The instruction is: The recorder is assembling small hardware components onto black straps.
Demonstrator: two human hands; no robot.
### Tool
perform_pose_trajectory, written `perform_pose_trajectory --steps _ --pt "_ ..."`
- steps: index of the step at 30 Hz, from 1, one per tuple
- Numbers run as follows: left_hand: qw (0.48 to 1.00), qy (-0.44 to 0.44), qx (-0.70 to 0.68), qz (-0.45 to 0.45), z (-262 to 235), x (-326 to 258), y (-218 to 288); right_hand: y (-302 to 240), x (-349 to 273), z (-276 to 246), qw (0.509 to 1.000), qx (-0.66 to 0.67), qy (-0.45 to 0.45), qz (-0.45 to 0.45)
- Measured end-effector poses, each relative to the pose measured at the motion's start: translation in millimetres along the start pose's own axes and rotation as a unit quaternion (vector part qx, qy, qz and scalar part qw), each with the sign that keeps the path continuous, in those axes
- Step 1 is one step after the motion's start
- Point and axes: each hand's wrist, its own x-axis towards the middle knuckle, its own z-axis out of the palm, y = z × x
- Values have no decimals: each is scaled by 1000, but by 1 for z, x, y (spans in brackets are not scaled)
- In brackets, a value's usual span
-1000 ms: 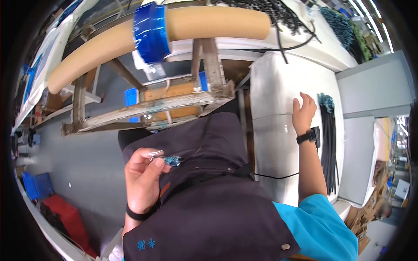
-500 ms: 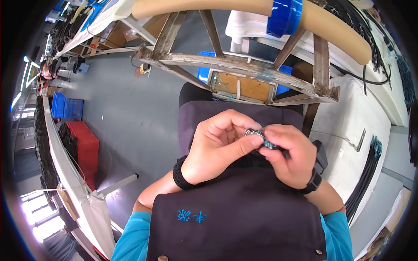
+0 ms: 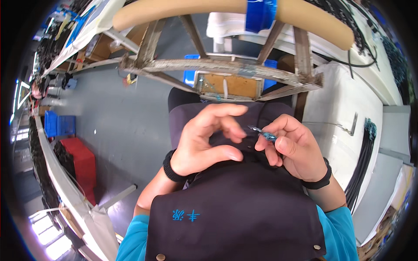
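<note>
The grey floor (image 3: 126, 117) is smooth and fills the left of the room, with dull reflections on it. At the right stands a bench (image 3: 324, 102) with a white surface. Ahead of the person is a frame (image 3: 196, 66), its members worn and patchy; across its top runs a tan tube (image 3: 209, 6). A dark apron (image 3: 235, 209) covers the torso and lap. On the floor at left are a red box (image 3: 82, 163) and, beyond it, blue bins (image 3: 58, 124). Black strips (image 3: 359, 167) lie lengthwise on the bench. Blue tape (image 3: 260, 15) encircles the tube. The left hand (image 3: 209, 139) is held above the lap, thumb and fingers apart, gripping nothing visible. The right hand (image 3: 291, 143), beside it, pinches a small blue piece (image 3: 269, 136) between thumb and fingers, above the lap.
</note>
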Motion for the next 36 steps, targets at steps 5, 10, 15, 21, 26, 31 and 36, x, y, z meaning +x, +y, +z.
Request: perform_pose_trajectory --steps 5,10,15,21,26,31,36 --pt "994 43 -76 -58 -1 -7 -16 -29 -35 -7 968 -151 111 -166" --pt "993 104 -13 -59 -3 -6 -18 -106 -131 -27 835 -152 268 -456" --pt "991 111 -32 -68 1 7 -24 -179 -298 -21 731 -311 359 -490" --pt "991 104 -40 -78 12 25 -32 -202 -375 39 564 -419 573 -422" --pt "991 102 -31 -86 25 23 -26 -161 -288 20 778 -184 405 -444" --pt "993 85 -16 -85 32 26 -16 -136 -235 20 875 -121 268 -385" --pt "990 100 -22 -98 32 21 -13 -132 -189 15 918 -38 154 -364"
